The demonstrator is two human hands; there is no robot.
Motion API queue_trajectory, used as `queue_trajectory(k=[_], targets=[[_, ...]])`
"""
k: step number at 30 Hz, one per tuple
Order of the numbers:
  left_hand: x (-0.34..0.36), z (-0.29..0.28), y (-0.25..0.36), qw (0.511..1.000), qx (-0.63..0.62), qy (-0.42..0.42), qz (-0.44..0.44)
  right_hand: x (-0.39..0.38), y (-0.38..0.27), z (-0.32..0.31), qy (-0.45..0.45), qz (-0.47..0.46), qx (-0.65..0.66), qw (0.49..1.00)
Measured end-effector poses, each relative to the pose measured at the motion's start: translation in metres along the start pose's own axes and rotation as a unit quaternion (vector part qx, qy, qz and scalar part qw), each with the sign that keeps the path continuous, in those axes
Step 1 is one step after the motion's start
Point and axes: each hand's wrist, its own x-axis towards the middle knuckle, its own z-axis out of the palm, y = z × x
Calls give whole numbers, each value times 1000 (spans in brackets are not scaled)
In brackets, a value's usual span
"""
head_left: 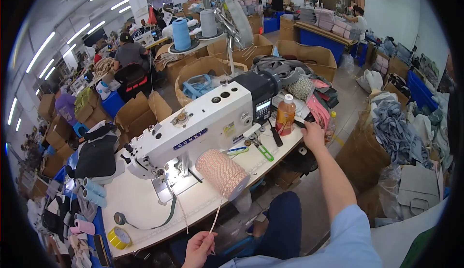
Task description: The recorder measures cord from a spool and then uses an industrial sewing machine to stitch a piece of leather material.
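My left hand (pixel 199 248) pinches the free end of a pinkish-white cord (pixel 217 215) at the table's front edge. The cord runs up to a large spool (pixel 220 171) lying on its side on the white sewing table (pixel 145 222). My right hand (pixel 313 135) is stretched out to the table's right end, beside an orange-brown drink bottle (pixel 285 113). Its fingers are closed at a small dark object (pixel 299 123), mostly hidden. Behind the spool stands the white sewing machine (pixel 203 116), its lamp lit over the needle plate. A second cord piece (pixel 182 212) hangs near the needle.
Green-handled snips (pixel 263 151) and a black-handled screwdriver (pixel 275 135) lie near the bottle. A dark green strap (pixel 164 217) and a yellow tape roll (pixel 119 238) lie at the left. Cardboard boxes (pixel 309 58) and fabric heaps (pixel 398 133) surround the table. Other people work farther off.
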Motion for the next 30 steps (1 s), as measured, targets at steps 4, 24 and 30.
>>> queue_trajectory(k=[4, 24, 30], targets=[[7, -4, 1, 1000, -14, 18, 14, -36, 46, 3, 7, 37, 195, 980], [52, -11, 20, 997, 66, 23, 17, -263, 34, -86, -295, 277, 594, 696], [91, -13, 48, 990, 84, 32, 110, -267, -59, -116, -433, 187, 566, 676]])
